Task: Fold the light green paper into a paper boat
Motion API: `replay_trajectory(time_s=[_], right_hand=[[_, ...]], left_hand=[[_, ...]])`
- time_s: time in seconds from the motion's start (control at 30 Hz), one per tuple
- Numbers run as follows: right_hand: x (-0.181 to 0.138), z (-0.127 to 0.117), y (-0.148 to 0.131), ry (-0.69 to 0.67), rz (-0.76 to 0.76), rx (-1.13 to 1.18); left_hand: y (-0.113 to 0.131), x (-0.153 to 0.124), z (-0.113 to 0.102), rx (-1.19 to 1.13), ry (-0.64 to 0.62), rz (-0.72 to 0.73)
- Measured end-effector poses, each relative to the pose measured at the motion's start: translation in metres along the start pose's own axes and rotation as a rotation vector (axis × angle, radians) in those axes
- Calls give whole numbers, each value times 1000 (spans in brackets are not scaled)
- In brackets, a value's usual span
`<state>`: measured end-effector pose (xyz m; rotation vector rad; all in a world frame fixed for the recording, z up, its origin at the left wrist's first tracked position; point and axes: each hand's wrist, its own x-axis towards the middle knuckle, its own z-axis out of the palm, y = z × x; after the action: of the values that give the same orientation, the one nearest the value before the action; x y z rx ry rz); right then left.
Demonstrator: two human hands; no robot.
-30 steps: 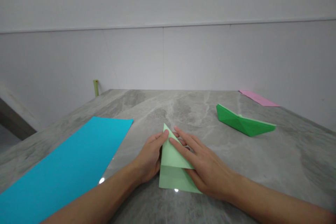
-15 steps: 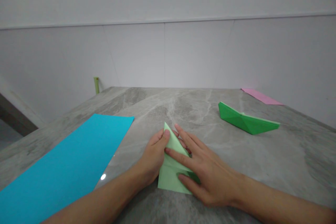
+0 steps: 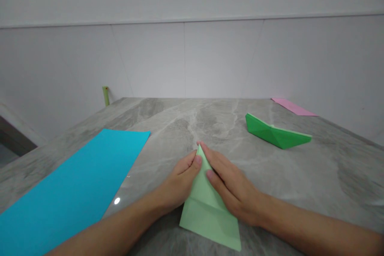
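Note:
A light green folded paper (image 3: 207,208) lies between my hands, its narrow point facing away from me and its wide end toward me. A crease runs across it near the wide end. My left hand (image 3: 181,180) grips the left edge, thumb on top near the point and the other fingers partly hidden beneath. Along the right edge, my right hand (image 3: 237,188) holds the paper with its thumb near the face and its fingers reaching up to the tip. Some of the right fingertips are hidden behind the paper.
A big blue sheet (image 3: 78,184) covers the left of the grey marbled table (image 3: 192,124). To the right stands a green paper boat (image 3: 277,134). Pink paper (image 3: 294,107) lies at the back right. A light green object (image 3: 106,96) shows beyond the far left edge, by the wall.
My right hand has drawn its spread fingers off the paper's face to its right edge. The paper has turned slightly, and its wide end is now uncovered. The view has shifted a little.

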<state>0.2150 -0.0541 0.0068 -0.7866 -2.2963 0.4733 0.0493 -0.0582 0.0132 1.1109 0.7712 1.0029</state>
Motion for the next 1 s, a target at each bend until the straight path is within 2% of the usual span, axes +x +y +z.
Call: replay_trajectory(time_s=[0.13,0.23,0.33,0.43,0.5,0.63,0.8,1.0], right_hand=[[1,-3,0,-14,-7,-14],[2,-5,1,-4,-18,-39],[2,-6,2,0,-4,-68],[1,-4,3,-24,36,-71],[0,-3,5,-8,73,-30],[2,-2,6,125,197,169],[9,-4,0,140,266,442],[10,1,2,334,483,709]], left_hand=[[-2,-4,-3,-175,-104,-152],[-1,-7,-5,-198,-185,-287],[2,-8,-6,-213,-276,-291],[6,-8,-6,-226,-313,-246],[7,-8,-5,-177,-306,-221],[9,-9,-3,-20,-271,-163],[4,-4,-1,97,-236,-156],[-2,0,0,197,-84,-154]])
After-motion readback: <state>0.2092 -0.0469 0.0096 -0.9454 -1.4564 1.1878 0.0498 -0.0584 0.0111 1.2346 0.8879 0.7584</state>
